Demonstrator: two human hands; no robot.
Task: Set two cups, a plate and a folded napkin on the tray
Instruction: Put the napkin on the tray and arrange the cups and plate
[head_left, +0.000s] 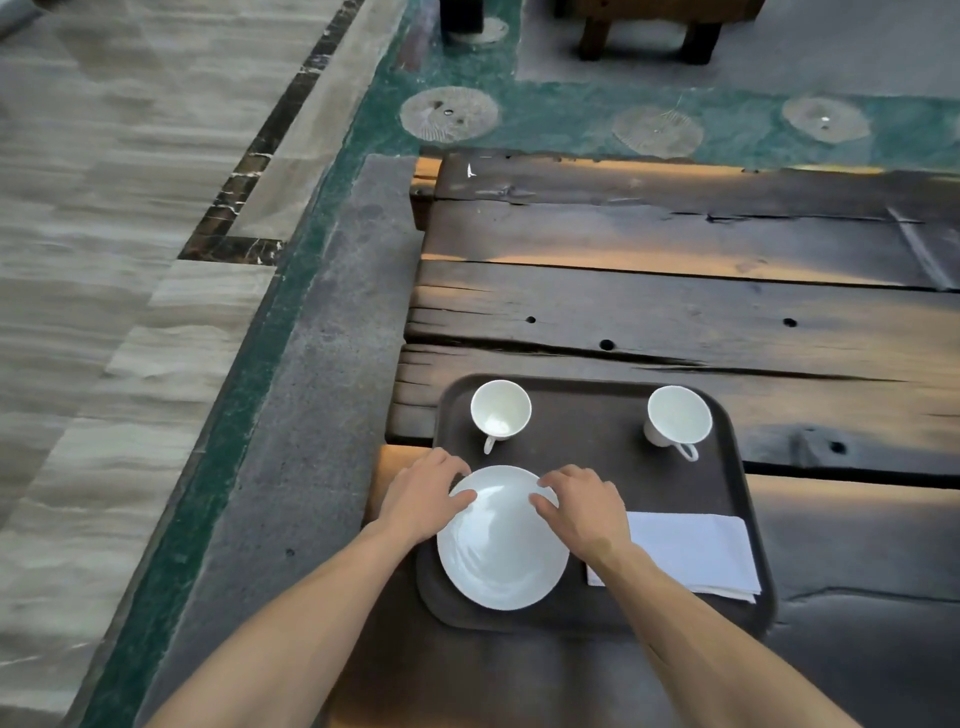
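A dark brown tray (587, 441) lies on the wooden table. Two white cups stand upright at its far side: one cup (500, 411) at the left, the other cup (677, 420) at the right, both handles pointing toward me. A white plate (501, 551) lies on the tray's near left part. My left hand (421, 499) rests its fingertips on the plate's far left rim. My right hand (582, 506) touches the far right rim. A folded white napkin (696, 553) lies flat on the tray to the right of the plate, partly under my right wrist.
The rough dark wooden table (675, 312) stretches away and to the right, with cracks and holes. Its left edge lies just beside the tray. A grey and green carpet (322, 364) and a marble floor are at the left. Wooden furniture legs (649, 36) stand far back.
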